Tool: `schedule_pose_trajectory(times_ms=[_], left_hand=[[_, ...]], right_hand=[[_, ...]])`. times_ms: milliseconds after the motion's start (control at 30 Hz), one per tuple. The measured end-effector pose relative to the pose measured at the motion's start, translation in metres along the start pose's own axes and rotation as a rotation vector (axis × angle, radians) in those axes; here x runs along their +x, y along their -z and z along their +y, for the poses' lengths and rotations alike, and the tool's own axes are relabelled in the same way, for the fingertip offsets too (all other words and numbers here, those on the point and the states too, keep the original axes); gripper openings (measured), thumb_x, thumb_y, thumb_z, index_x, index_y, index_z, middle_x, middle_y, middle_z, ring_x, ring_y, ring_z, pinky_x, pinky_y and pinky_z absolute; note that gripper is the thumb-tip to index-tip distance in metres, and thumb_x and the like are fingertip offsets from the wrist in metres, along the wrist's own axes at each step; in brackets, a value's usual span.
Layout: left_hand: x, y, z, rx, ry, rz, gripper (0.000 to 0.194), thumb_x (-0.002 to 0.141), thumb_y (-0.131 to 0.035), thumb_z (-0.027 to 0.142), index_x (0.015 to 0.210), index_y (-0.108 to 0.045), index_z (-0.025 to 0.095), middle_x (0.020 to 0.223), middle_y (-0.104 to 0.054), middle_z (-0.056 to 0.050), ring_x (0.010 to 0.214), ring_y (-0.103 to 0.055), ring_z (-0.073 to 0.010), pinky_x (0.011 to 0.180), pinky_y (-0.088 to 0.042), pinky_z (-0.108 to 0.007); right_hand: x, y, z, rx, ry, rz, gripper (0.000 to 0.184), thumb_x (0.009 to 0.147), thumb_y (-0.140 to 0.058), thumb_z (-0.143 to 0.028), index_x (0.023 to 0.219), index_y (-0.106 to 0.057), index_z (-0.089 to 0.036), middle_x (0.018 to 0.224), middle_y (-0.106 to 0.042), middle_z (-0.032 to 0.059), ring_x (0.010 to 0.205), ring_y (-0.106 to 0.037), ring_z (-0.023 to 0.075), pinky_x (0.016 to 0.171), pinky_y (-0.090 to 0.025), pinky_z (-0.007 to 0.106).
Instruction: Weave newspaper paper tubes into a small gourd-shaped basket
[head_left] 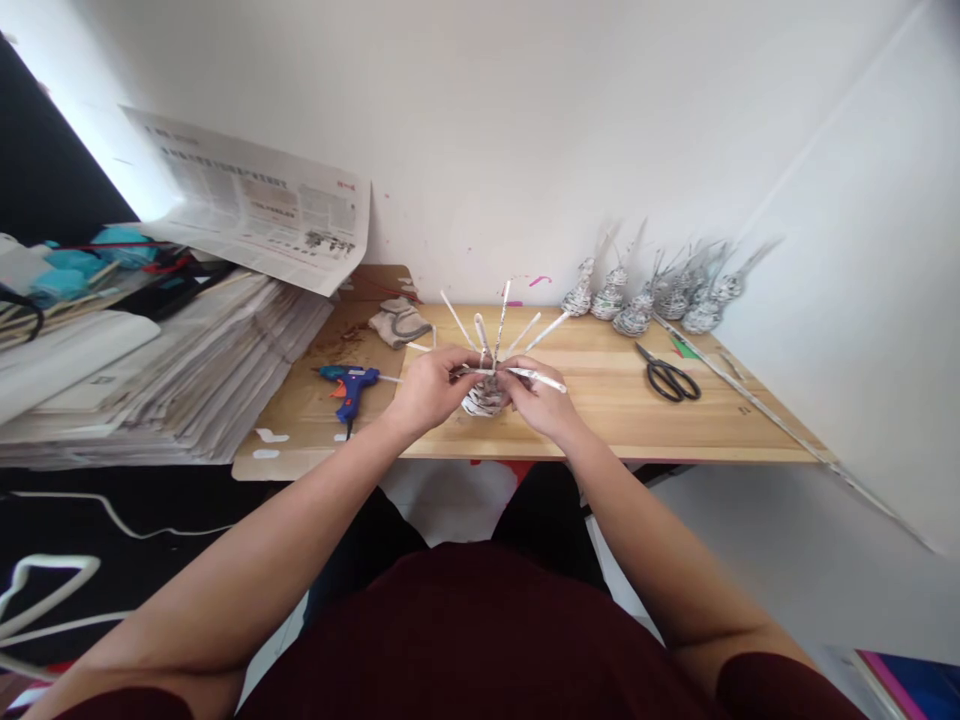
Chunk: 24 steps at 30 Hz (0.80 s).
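Between my hands, near the table's front edge, stands a small round piece woven from rolled newspaper strips [482, 398]. Several paper sticks [504, 312] fan up and outward from its top. My left hand [436, 388] is closed at the upper left of the weave, thumb and fingers pinching a strip by the rim. On the other side my right hand [538, 396] pinches a flattened paper strip [541, 378], whose loose end points right over the hand. The fingertips hide part of the woven rim.
Left of my hands lies a blue hot glue gun [352, 388], with a grey cloth [400, 322] behind it. Stacked newspapers [225, 370] fill the left side. Black scissors [667, 378] and a long paper stick [750, 395] lie right. Several woven pieces [634, 312] line the wall.
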<state>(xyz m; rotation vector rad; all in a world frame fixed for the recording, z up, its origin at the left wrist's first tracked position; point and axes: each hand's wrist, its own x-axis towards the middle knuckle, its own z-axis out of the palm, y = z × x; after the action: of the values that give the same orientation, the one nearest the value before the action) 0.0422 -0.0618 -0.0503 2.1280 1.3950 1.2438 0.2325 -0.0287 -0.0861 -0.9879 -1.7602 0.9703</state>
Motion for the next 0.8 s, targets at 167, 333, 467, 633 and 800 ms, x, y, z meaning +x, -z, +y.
schedule_pose_trajectory(times_ms=[167, 333, 467, 633, 800], left_hand=[[0.005, -0.003, 0.001, 0.032, 0.001, 0.008, 0.018, 0.084, -0.067, 0.017, 0.099, -0.076, 0.021, 0.1, -0.078, -0.005, 0.094, -0.073, -0.0193, 0.086, -0.057, -0.032], [0.008, -0.004, -0.002, -0.031, 0.043, 0.054, 0.02, 0.083, -0.07, 0.019, 0.102, -0.071, 0.018, 0.094, -0.077, -0.004, 0.085, -0.072, -0.0169, 0.08, -0.057, -0.028], [0.006, -0.004, -0.001, -0.058, 0.073, 0.065, 0.024, 0.081, -0.075, 0.032, 0.098, -0.067, 0.017, 0.088, -0.075, -0.003, 0.079, -0.071, -0.0159, 0.074, -0.055, -0.026], [0.004, -0.003, 0.0, 0.204, 0.016, 0.02, 0.015, 0.083, -0.073, 0.026, 0.095, -0.067, 0.019, 0.088, -0.075, -0.002, 0.08, -0.069, -0.0166, 0.074, -0.051, -0.026], [0.002, -0.002, 0.006, 0.639, -0.141, -0.066, 0.012, 0.094, -0.061, 0.025, 0.102, -0.069, 0.02, 0.095, -0.074, -0.006, 0.089, -0.069, -0.0219, 0.076, -0.05, -0.03]], right_hand=[[0.002, 0.0, 0.003, -0.115, 0.046, 0.009, 0.02, 0.082, -0.07, -0.037, 0.094, -0.073, -0.021, 0.08, -0.074, 0.002, 0.067, -0.067, 0.0172, 0.066, -0.051, 0.029], [0.007, 0.002, 0.0, -0.134, 0.063, 0.052, 0.016, 0.083, -0.066, -0.035, 0.084, -0.074, -0.021, 0.076, -0.073, 0.0021, 0.075, -0.068, 0.0188, 0.067, -0.049, 0.027], [0.011, 0.003, 0.0, -0.095, 0.045, 0.06, 0.016, 0.08, -0.067, -0.036, 0.08, -0.073, -0.022, 0.073, -0.071, 0.001, 0.073, -0.067, 0.0183, 0.064, -0.048, 0.027], [0.011, 0.004, 0.001, -0.083, 0.034, 0.037, 0.017, 0.079, -0.066, -0.037, 0.076, -0.07, -0.021, 0.067, -0.068, -0.0002, 0.067, -0.062, 0.0162, 0.063, -0.046, 0.026], [0.011, 0.006, 0.001, -0.096, 0.055, -0.013, 0.016, 0.08, -0.065, -0.035, 0.074, -0.067, -0.021, 0.066, -0.065, -0.0011, 0.065, -0.059, 0.0153, 0.064, -0.044, 0.026]])
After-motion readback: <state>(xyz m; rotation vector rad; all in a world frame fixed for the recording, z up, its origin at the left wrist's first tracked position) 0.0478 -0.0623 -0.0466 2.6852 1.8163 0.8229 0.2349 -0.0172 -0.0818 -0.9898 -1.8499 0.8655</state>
